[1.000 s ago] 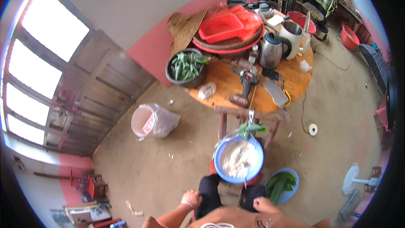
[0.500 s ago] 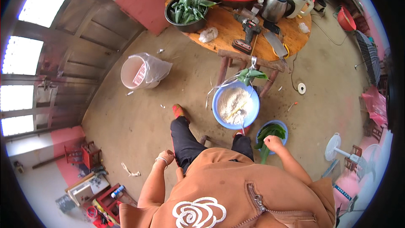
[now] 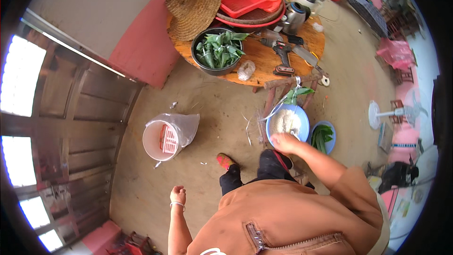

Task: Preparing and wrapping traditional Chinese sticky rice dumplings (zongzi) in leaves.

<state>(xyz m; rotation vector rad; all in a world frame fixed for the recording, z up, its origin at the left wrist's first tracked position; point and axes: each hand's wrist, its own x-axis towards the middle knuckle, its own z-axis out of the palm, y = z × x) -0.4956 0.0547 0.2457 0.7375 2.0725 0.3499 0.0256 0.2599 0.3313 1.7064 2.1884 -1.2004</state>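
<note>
The right hand (image 3: 284, 143) of the person is in front of the near edge of a blue basin (image 3: 306, 122), which holds white grains (image 3: 284, 121); its fingers are bent, but I cannot tell whether they grasp something, or whether the hand touches the rim. The left hand (image 3: 178, 195) hangs well apart from the basin, above the floor, its fingers released and loosely curved, with nothing seen in them. Green leaves (image 3: 296, 95) hang just beyond the basin, near a wooden bar (image 3: 283, 82). To the right of the basin is a smaller blue bowl (image 3: 333, 134) with long leaves. On the round bench (image 3: 260, 64) there are a black tub (image 3: 195, 56) of leaves, a drill (image 3: 283, 57) and a straw hat (image 3: 194, 10)
</note>
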